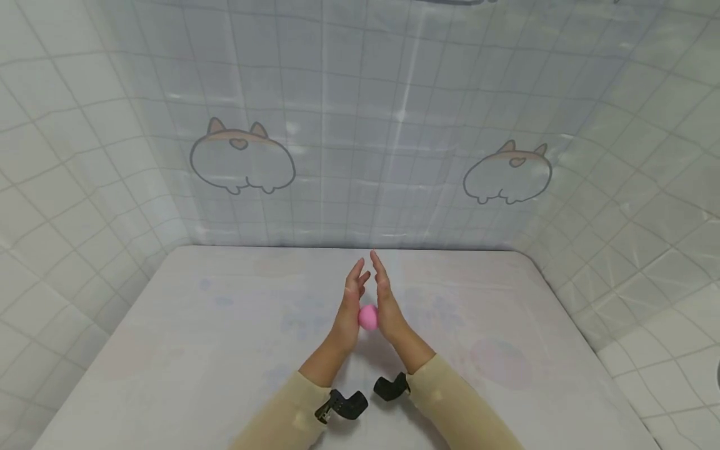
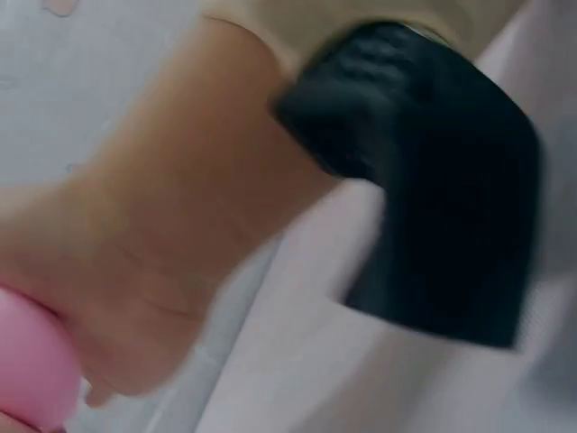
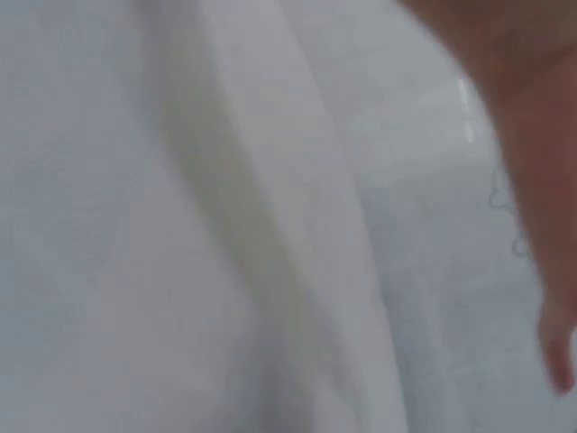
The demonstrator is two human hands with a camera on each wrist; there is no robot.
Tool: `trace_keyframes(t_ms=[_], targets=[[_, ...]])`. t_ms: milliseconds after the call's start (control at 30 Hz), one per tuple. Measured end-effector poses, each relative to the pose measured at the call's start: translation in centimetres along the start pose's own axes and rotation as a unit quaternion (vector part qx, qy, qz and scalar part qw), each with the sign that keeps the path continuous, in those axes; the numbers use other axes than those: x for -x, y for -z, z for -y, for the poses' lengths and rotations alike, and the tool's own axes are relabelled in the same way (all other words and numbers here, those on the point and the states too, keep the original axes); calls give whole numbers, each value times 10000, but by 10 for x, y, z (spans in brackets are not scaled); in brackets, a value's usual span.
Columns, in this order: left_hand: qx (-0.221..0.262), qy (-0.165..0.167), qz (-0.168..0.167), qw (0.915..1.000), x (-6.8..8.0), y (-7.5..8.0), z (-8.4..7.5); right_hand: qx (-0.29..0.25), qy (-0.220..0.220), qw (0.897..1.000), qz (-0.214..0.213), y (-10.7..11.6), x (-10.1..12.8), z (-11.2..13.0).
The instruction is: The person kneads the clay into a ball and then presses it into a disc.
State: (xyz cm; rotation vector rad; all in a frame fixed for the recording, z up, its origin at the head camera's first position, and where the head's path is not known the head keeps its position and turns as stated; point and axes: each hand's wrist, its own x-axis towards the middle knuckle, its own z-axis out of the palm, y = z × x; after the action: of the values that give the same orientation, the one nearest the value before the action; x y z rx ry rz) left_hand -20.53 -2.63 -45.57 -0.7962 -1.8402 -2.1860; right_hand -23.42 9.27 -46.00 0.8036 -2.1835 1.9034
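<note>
Between two upright palms in the head view is a smooth pink ball (image 1: pixel 368 317), touched from both sides. My left hand (image 1: pixel 346 315) presses it on the left with its fingers extended forward. Facing it, my right hand (image 1: pixel 389 309) touches the ball's other side, its fingers straight too. The left wrist view has part of the ball (image 2: pixel 32 365) at the lower left, against the heel of the right hand (image 2: pixel 135 334). Blur softens the right wrist view, where part of a hand (image 3: pixel 550 216) runs down the right edge and no ball shows.
Both hands are over a pale table (image 1: pixel 214 350) with faint coloured patches. Behind it hangs a grid-patterned sheet (image 1: pixel 360 156) with cartoon animal drawings, continuing along both sides. Black wrist cameras (image 1: pixel 350 405) stick out from the beige sleeves (image 1: pixel 461 403).
</note>
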Motion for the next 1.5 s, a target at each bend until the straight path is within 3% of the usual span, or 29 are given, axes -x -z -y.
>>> trace_keyframes(t_ms=[100,267,433,567,667,833,967,1133,1267,1500], targets=[[204,-139,-290,9993,-3,1,-4,-10,-39,9994,340,-1,2,-6],[294,-339,-608,9971,-7,3,-6,-53,357,9971,666,-7,4,-8],[-132,-559,-832,9949,-9,5,-2,-277,848,9921,885,-13,8,-4],[-611,-647,-972,9913,-9,8,3,-684,967,9893,855,-17,11,1],[-912,-566,-1078,9884,-10,12,6,-1094,936,9873,672,-20,11,7],[-1155,-104,-1213,9858,-10,18,11,-1471,967,9840,286,-21,8,16],[-1202,467,-973,9869,-9,21,17,-1459,1176,9822,119,-19,6,20],[-1306,1048,-277,9855,-4,19,21,-964,1336,9863,-114,-14,3,21],[-1215,1035,142,9871,0,14,22,-382,1145,9925,-178,-9,1,17],[-222,617,358,9972,0,7,15,358,866,9956,-37,-3,-1,0]])
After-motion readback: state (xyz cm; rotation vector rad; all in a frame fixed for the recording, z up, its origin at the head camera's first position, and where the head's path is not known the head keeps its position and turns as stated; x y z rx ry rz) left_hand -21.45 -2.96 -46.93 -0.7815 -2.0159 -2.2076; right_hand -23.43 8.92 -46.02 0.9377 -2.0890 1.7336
